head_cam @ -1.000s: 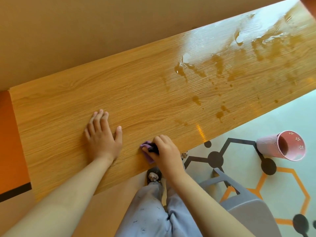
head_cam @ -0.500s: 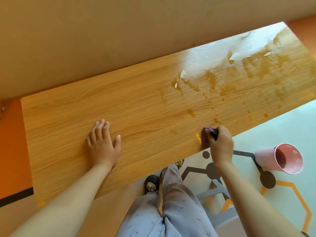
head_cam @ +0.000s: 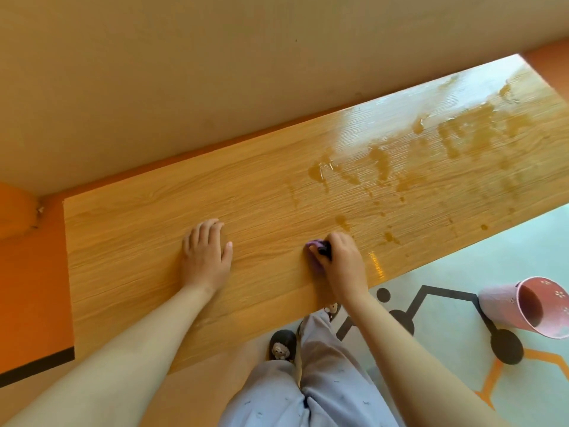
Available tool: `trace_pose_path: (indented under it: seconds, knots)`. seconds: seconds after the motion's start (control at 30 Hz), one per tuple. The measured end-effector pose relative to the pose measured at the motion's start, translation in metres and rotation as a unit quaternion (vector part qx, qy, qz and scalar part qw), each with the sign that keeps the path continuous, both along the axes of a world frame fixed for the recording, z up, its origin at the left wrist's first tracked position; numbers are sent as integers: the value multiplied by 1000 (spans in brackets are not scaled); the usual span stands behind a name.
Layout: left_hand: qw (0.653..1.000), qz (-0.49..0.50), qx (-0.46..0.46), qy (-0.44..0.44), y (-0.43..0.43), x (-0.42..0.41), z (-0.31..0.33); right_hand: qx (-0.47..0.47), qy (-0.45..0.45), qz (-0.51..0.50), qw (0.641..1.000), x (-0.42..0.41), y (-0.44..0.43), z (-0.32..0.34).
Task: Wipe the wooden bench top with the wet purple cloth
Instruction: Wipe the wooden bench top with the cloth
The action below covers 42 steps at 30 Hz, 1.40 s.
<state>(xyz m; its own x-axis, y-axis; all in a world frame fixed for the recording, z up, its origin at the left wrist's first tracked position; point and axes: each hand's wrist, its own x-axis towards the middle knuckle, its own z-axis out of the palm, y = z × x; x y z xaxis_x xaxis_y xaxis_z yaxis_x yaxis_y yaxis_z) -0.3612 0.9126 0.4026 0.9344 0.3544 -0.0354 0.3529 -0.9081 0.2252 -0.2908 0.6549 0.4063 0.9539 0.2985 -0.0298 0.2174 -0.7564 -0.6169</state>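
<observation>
The wooden bench top [head_cam: 129, 241] runs from lower left to upper right along the wall. Wet patches and drops [head_cam: 455, 140] cover its right half. My right hand [head_cam: 341, 260] grips a bunched purple cloth [head_cam: 315, 249] and presses it on the wood near the front edge; most of the cloth is hidden under the fingers. My left hand [head_cam: 206, 254] lies flat on the dry part of the bench, fingers straight, a little left of the cloth.
A pink cup [head_cam: 529, 306] lies on its side on the floor at the right, below the bench edge. My legs and slippers [head_cam: 281, 345] stand by the front edge. A beige wall [head_cam: 215, 72] borders the bench's far side.
My right hand has slid the cloth back to the left along the front part of the bench, after a sweep to the right. My left hand stays flat in place.
</observation>
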Motion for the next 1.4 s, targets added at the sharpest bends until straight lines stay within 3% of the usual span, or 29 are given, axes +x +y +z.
trace_pose_path:
  seconds: [0.23,0.4,0.57,0.8,0.9,1.1,1.23,1.3,1.4]
  knots:
    - [997,71,-24,-21,-31,59,-14,-62,-16,-126,990,67,-95,-2]
    - [994,94,-11,-48,-35,57,-21,-64,-25,-154,986,66,-102,-1]
    - [994,100,-8,-48,-35,59,-18,-48,-27,-4,998,27,-35,-3]
    - [994,106,-2,-30,-35,58,-18,-9,-63,165,984,22,43,-5]
    - [994,109,-6,-29,-34,58,-17,2,-47,111,993,47,13,-7]
    - [994,109,-10,-22,-34,60,-17,-32,-19,-91,995,110,-80,-3]
    - [994,106,-8,-21,-35,59,-17,-48,-15,-164,985,114,-81,-4]
    - [994,106,-8,-20,-34,60,-17,-32,-9,-145,989,100,-56,-3]
    - [994,104,-8,-15,-34,60,-17,-5,4,-32,999,73,-4,-4]
